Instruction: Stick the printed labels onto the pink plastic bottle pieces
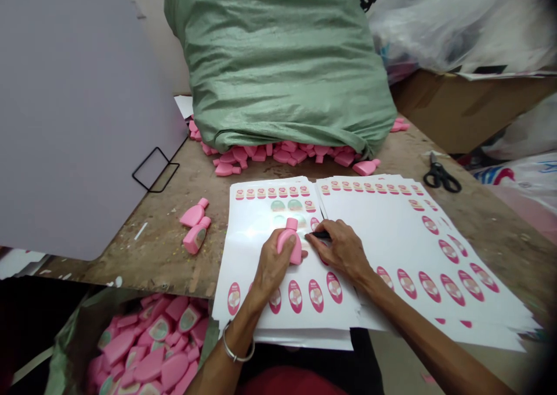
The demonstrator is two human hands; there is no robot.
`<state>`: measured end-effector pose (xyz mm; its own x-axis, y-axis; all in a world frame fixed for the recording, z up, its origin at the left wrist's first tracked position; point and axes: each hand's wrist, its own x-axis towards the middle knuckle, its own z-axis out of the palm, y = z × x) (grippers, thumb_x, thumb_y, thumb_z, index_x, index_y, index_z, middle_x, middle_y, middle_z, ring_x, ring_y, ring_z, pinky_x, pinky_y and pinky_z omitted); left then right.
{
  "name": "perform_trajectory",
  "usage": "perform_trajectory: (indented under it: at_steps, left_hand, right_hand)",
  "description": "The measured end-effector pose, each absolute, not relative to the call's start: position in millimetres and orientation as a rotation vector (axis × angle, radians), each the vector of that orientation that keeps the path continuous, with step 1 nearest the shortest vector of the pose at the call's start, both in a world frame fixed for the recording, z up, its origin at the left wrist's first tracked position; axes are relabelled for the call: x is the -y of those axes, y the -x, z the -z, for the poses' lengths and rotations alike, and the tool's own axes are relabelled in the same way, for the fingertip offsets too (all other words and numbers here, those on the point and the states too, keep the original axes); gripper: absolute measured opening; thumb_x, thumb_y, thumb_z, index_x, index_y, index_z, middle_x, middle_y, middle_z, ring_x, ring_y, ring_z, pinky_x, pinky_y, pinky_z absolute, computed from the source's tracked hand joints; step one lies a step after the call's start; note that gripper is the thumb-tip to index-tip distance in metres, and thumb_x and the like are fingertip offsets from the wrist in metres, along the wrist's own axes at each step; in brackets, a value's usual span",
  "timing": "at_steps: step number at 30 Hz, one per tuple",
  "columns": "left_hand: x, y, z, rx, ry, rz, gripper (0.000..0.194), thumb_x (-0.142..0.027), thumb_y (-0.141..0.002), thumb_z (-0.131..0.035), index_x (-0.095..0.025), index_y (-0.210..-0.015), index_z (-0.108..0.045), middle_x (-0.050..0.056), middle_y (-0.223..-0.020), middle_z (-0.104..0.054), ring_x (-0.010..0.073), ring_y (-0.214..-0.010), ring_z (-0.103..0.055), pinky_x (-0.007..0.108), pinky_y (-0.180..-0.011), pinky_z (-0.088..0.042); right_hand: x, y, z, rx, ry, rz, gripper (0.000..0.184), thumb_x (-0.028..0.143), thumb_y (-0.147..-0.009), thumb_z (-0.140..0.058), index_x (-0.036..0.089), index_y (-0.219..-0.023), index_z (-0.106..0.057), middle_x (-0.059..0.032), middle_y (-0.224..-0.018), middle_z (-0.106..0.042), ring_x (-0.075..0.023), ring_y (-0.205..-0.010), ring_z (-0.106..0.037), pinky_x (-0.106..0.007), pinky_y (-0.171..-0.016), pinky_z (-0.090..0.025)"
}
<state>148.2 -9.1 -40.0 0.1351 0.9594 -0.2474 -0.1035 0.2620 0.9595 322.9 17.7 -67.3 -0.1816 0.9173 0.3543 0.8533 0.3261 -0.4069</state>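
Left hand (275,258) is curled around 1 pink bottle (292,241) above the left sticker sheet (243,238); right hand (342,245), pinched closed, holds 1 black tool (321,234) just beside it. 2 more bottles (197,236) lie leftward on the tabletop (161,227). Scissors (441,178) lie at right; green sack (282,64) stands behind.

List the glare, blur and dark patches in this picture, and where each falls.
Head view: white glare washes over the left sticker sheet, beside the left hand; head view: the plastic bags at upper right look soft; head view: the extreme right edge fades into dark, blurry shading.
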Motion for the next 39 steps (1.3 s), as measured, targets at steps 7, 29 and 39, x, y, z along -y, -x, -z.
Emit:
perform_trajectory:
  at_steps: [7, 29, 39]
  left_hand:
    - [8.8, -148.4, 43.2, -1.119, -0.958, -1.008, 0.039, -0.048, -0.084, -0.055, -0.014, -0.105, -0.054, 0.006, -0.080, -0.065, 0.0213, -0.074, -0.070, 0.031, -0.069, -0.054]
    - [8.6, -145.3, 43.9, -1.106, -0.905, -1.024, 0.045, -0.051, -0.084, -0.053, -0.013, -0.109, -0.054, 0.006, -0.070, -0.067, 0.0207, -0.067, -0.069, 0.031, -0.065, -0.054]
    - [25.2, -147.2, 30.6, -0.839, -0.471, -1.258, 0.055, -0.057, -0.082, -0.053, -0.008, -0.107, -0.063, 0.014, -0.094, -0.069, 0.0246, -0.088, -0.067, 0.039, -0.080, -0.055]
  right_hand:
    - [-11.0, -315.9, 56.5, 2.210, 1.396, 0.321, 0.019, 0.031, -0.087, -0.055, 0.018, -0.073, -0.057, -0.0028, -0.067, -0.061, -0.0179, -0.068, -0.050, -0.032, -0.065, -0.031]
    - [-17.2, -332.2, 42.3, 1.526, 1.614, -0.862, 0.036, 0.054, -0.074, -0.063, 0.019, -0.071, -0.055, 0.0016, -0.064, -0.055, -0.0126, -0.058, -0.049, -0.026, -0.055, -0.040]
    - [14.5, -289.6, 5.4, 1.488, 1.422, -0.972, 0.033, 0.048, -0.077, -0.064, 0.019, -0.090, -0.072, -0.0036, -0.081, -0.069, -0.0156, -0.069, -0.059, -0.027, -0.062, -0.048]
